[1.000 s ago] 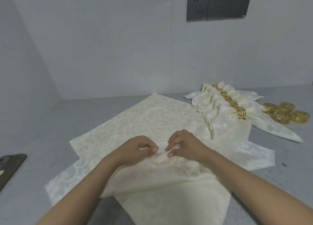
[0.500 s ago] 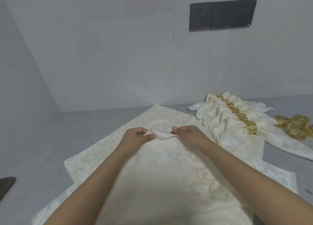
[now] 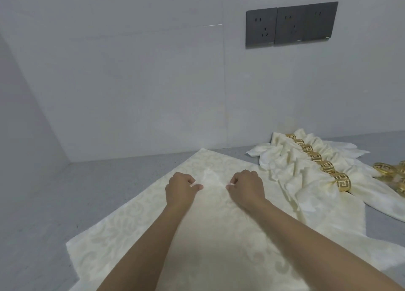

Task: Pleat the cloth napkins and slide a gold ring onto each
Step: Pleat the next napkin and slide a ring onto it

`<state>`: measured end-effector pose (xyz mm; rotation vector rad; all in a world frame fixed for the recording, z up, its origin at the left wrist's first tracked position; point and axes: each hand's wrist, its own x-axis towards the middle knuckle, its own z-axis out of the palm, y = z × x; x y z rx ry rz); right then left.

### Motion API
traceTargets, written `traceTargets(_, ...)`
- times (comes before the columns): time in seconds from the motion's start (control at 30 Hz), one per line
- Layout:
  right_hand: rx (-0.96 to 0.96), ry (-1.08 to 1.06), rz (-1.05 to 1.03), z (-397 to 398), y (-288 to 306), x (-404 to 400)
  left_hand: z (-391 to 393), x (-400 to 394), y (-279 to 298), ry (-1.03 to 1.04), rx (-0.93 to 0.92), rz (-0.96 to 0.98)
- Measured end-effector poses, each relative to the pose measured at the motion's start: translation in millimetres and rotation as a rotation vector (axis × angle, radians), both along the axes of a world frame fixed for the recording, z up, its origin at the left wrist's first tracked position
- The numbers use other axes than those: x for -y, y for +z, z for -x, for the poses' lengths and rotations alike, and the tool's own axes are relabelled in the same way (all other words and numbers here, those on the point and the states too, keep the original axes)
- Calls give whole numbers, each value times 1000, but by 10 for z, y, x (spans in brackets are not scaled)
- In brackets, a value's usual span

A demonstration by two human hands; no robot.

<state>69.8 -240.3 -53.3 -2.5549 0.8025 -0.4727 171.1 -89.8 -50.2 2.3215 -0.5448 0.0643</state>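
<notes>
A cream patterned cloth napkin lies spread on the grey counter, over other flat napkins. My left hand and my right hand each pinch the napkin near its far corner, and a raised fold runs between them. To the right lies a row of pleated napkins, each with a gold ring around it. Loose gold rings sit at the right edge, partly cut off.
A grey wall rises just behind the counter, with a dark socket panel high on the right. A side wall closes the left, meeting the back wall in a corner.
Both hands have carried the pinched fold away from me toward the napkin's far corner and spread apart. The camera has tilted up, so the dark object at the left edge has left view.
</notes>
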Motion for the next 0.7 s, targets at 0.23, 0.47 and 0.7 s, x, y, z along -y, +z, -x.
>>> traceTargets(0.23,6,40,-27,-179,-57,84,-104,68,-53,-15,-50,60)
traceTargets(0.47,16,89,-255,-357,-5,119,-214,70,-6,-20,-235,251)
traceTargets(0.7,82,58,-291,-477,-16,133,-321,62,5,3,-252,268)
